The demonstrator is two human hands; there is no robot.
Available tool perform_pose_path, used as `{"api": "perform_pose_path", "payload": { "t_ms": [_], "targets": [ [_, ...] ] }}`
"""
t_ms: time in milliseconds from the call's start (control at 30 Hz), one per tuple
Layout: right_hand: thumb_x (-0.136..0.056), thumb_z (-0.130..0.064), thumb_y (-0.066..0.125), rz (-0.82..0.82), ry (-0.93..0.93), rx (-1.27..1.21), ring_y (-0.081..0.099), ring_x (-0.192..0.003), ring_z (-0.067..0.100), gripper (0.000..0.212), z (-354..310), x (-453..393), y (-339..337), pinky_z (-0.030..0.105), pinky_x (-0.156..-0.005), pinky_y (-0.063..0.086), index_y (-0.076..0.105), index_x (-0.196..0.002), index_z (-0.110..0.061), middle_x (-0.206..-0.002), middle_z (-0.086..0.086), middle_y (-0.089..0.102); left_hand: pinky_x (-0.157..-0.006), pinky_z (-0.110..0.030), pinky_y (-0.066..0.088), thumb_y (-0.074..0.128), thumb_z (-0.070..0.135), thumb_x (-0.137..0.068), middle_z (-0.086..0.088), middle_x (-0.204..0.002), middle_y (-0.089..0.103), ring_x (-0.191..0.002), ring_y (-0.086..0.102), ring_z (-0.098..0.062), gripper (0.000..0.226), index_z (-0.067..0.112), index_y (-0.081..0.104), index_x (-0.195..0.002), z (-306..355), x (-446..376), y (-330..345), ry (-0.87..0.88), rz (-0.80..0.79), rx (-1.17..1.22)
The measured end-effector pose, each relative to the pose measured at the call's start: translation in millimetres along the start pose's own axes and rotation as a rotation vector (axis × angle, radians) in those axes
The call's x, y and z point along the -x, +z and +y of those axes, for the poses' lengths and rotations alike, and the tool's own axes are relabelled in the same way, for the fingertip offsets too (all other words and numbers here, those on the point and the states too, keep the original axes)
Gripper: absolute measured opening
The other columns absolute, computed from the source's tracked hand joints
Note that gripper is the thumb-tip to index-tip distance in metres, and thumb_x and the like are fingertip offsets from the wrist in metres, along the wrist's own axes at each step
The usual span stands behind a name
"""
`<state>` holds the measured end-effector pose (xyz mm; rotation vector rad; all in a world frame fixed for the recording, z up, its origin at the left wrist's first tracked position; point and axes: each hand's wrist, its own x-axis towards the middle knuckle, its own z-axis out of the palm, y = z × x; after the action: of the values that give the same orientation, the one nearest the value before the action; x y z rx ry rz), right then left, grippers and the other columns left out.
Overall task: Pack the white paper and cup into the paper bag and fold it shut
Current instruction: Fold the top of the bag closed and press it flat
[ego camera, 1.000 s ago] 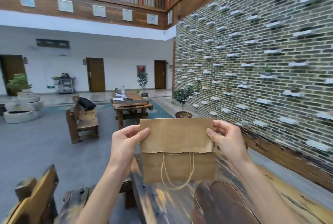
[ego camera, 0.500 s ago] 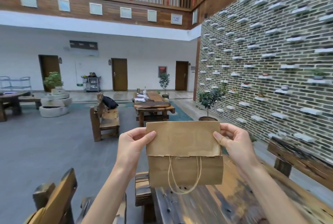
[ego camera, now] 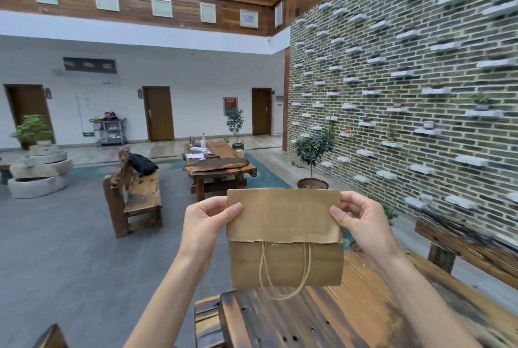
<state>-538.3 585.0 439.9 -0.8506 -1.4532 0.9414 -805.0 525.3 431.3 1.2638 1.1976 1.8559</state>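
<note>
A brown paper bag is held up in the air in front of me, above the near end of a dark wooden table. Its top is folded down over the front as a flap. Two twine handles hang from under the flap. My left hand pinches the flap's left edge with the thumb on the front. My right hand pinches the right edge the same way. The white paper and the cup are not visible.
A wooden bench with a black backpack stands on the grey floor to the left. Another wooden table with small items lies beyond it. A potted tree and a brick wall with small shelves are on the right. A rough wooden bench runs along the wall.
The view has swung left and the far room has shifted right in the picture. The bag stays gripped at both flap edges, held in the same way.
</note>
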Motion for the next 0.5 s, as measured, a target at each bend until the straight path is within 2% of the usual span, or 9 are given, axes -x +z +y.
{"api": "perform_pose_path", "payload": {
  "t_ms": [133,300,433,500],
  "targets": [
    [-0.089,0.006,0.063,0.046,0.018,0.024,0.068,-0.084,0.025,0.022,24,-38,6,0.048,-0.086,0.056,0.072,-0.095,-0.014,-0.096,0.021,0.073,-0.083,-0.037,0.058,0.076,0.008,-0.08,-0.011,-0.092,0.079,-0.086,0.074,-0.022,0.011,0.01,0.08,-0.09,-34,-55,8,-0.026,-0.071,0.025],
    [-0.089,0.005,0.064,0.166,0.056,0.102,0.068,-0.08,0.022,0.02,64,-80,4,0.04,-0.077,0.058,0.072,-0.094,-0.013,-0.087,0.012,0.073,-0.079,-0.036,0.056,0.077,0.007,-0.078,-0.014,-0.089,0.079,-0.081,0.072,-0.02,0.01,0.009,0.08,-0.088,-85,-129,32,-0.079,-0.187,0.074],
    [-0.089,0.007,0.064,0.305,0.07,0.153,0.068,-0.074,0.014,0.021,94,-110,-5,0.021,-0.062,0.059,0.07,-0.093,-0.013,-0.082,0.006,0.073,-0.079,-0.037,0.056,0.078,0.009,-0.078,-0.012,-0.09,0.079,-0.083,0.073,-0.021,0.011,0.01,0.08,-0.088,-128,-192,65,-0.103,-0.341,0.088],
    [-0.088,0.007,0.064,0.38,0.076,0.171,0.069,-0.075,0.015,0.024,104,-123,-11,0.021,-0.063,0.058,0.071,-0.092,-0.016,-0.08,0.001,0.074,-0.078,-0.036,0.057,0.077,0.009,-0.079,-0.012,-0.09,0.079,-0.083,0.073,-0.021,0.011,0.009,0.08,-0.09,-142,-217,84,-0.118,-0.416,0.094]
  ]
}}
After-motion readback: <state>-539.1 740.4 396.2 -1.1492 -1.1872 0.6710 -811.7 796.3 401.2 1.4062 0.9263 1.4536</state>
